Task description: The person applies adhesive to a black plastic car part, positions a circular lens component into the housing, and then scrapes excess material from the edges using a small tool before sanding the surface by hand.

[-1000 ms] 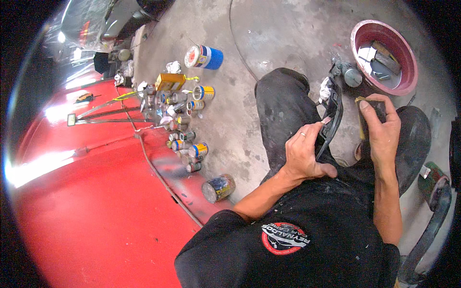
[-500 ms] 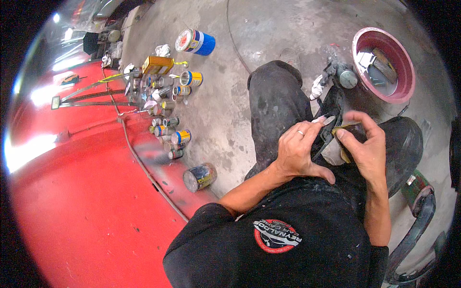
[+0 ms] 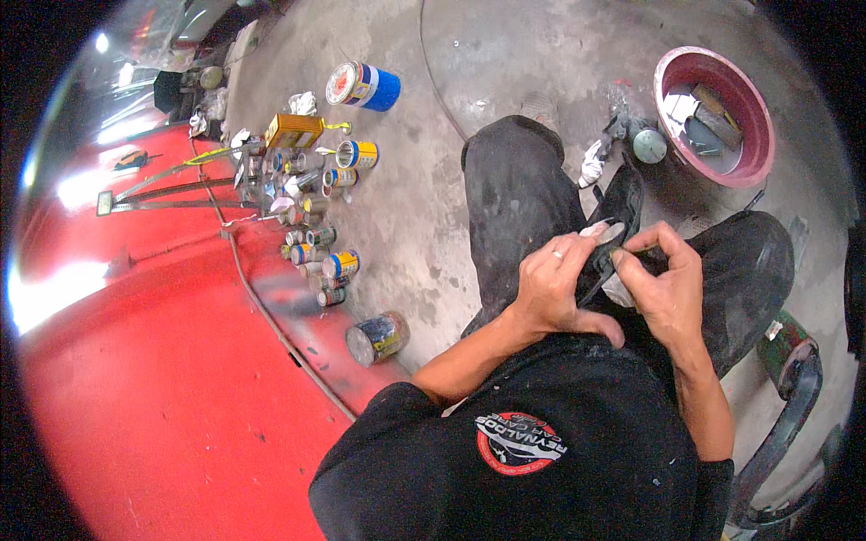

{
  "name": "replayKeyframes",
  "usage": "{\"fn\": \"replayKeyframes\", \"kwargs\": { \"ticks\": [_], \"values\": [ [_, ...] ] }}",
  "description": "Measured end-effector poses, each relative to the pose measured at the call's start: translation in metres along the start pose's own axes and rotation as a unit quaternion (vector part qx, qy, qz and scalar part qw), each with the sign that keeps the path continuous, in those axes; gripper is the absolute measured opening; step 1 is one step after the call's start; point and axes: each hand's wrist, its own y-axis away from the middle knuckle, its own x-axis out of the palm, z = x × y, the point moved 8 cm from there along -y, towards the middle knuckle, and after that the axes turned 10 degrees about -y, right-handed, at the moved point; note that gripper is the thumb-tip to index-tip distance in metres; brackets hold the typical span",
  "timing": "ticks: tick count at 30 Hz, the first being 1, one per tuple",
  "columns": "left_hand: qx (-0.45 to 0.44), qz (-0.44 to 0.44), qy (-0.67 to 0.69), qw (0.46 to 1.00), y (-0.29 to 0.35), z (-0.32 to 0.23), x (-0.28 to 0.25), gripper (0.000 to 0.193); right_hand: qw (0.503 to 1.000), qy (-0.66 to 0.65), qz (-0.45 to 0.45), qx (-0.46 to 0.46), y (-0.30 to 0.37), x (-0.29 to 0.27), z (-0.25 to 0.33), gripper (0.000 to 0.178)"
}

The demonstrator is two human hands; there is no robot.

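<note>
Between my knees lies a dark, narrow, curved part (image 3: 624, 194) with a pale grey patch near my fingertips. My left hand (image 3: 552, 287) grips its near end, fingers curled over the edge and thumb stretched out to the side; a ring is on one finger. My right hand (image 3: 669, 288) is pinched close against the part's right side. A small tan-edged piece of sandpaper (image 3: 616, 256) shows at its fingertips, mostly covered by the hand. A whitish patch (image 3: 619, 291) sits just below, between the two hands; what it belongs to I cannot make out.
A reddish tub (image 3: 769, 135) with water and several pieces stands at the far right. Paint cans (image 3: 341, 263) crowd beside a red car panel (image 3: 135, 397) on the left. A blue can (image 3: 383, 88) stands farther off; a green cylinder with a black hose (image 3: 787, 347) is at right.
My right hand has moved left and in against the dark part, its fingers drawing together, and less of the sandpaper shows. The left hand keeps its hold.
</note>
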Motion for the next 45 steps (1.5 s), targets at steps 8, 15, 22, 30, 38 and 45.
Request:
{"fn": "replayKeyframes", "kwargs": {
  "ticks": [8,15,22,30,38,45],
  "values": [
    [-0.021,-0.020,0.040,0.999,-0.002,0.010,-0.002,0.117,0.996,-0.039,0.081,-0.010,0.013,0.019,-0.021,0.011],
    [-0.265,0.107,0.267,0.921,0.001,0.034,0.012,0.121,0.994,-0.040,-0.062,-0.079,-0.010,-0.041,0.010,0.014],
    [-0.260,0.076,0.395,0.878,0.000,0.040,0.007,0.131,0.995,-0.077,-0.046,-0.045,-0.015,-0.038,0.013,0.017],
    [-0.300,0.022,0.430,0.851,-0.001,0.036,0.001,0.126,0.992,-0.121,-0.022,-0.023,-0.015,-0.030,0.014,0.016],
    [-0.287,0.010,0.399,0.871,0.005,0.042,0.004,0.125,0.989,-0.144,-0.009,-0.008,-0.020,-0.021,0.007,0.015],
    [-0.210,0.003,0.308,0.928,0.002,0.036,0.000,0.123,0.993,-0.105,-0.019,-0.058,-0.023,-0.018,0.026,0.016]
  ]
}}
